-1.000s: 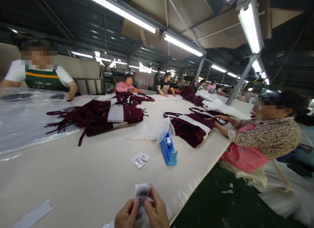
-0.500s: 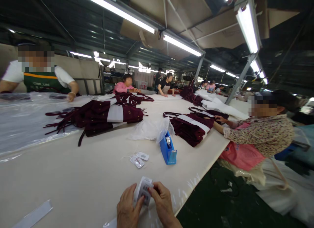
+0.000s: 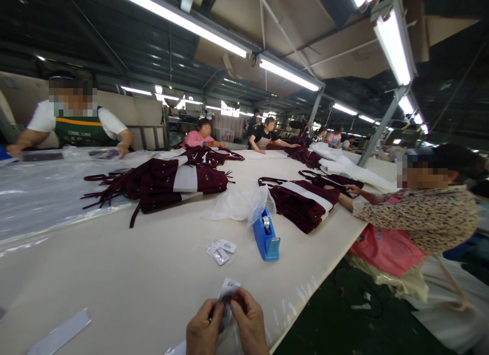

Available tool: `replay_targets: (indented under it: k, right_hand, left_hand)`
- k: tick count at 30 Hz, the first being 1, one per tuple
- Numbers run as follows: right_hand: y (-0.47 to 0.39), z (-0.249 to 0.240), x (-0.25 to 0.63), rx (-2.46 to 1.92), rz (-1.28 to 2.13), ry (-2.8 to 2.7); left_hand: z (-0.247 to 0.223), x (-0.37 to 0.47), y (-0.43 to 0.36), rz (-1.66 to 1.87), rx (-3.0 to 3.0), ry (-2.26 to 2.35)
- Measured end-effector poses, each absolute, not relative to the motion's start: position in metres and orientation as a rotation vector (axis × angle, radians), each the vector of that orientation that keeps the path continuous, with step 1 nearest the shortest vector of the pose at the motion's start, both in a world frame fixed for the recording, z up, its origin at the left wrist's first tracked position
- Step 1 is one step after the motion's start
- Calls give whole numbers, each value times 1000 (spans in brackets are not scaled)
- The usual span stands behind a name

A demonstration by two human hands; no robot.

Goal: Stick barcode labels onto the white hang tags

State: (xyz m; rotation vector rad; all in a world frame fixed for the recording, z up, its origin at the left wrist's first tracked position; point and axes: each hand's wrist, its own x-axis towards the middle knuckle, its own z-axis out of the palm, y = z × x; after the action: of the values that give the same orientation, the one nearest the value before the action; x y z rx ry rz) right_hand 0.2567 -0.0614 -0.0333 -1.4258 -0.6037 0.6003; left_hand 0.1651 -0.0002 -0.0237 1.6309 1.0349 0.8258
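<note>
Near the table's front edge, my left hand [image 3: 203,327] and my right hand [image 3: 249,319] pinch a small white printed tag [image 3: 229,285] between them. The tag stands upright, its lower part partly covered by my fingers. Beyond my hands, a few white tags [image 3: 219,254] lie loosely on the pale table [image 3: 153,273]. To their right is a blue tape dispenser [image 3: 266,238] with a roll in it.
Dark red garments with white bands lie at the left [image 3: 160,184] and right [image 3: 300,207]. Clear plastic [image 3: 233,205] bunches between them. A person leans in at the right edge [image 3: 412,212]; others work across the table. A white strip [image 3: 61,332] lies front left.
My left hand's fingers have curled in from a spread pose, and both hands have drawn closer around the tag. The view has shifted slightly. A person at the far side has stretched out an arm.
</note>
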Motion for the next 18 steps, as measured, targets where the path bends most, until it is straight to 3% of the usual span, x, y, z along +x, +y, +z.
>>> replay_targets:
  k: [7,18]
  right_hand:
    - [-62,-52,256,-1371,574,-403]
    - [-59,-37,256,-1236,637,-243]
  left_hand:
    - [-27,165,1,817,1671,1113]
    - [-32,168,1,743,1570,1079]
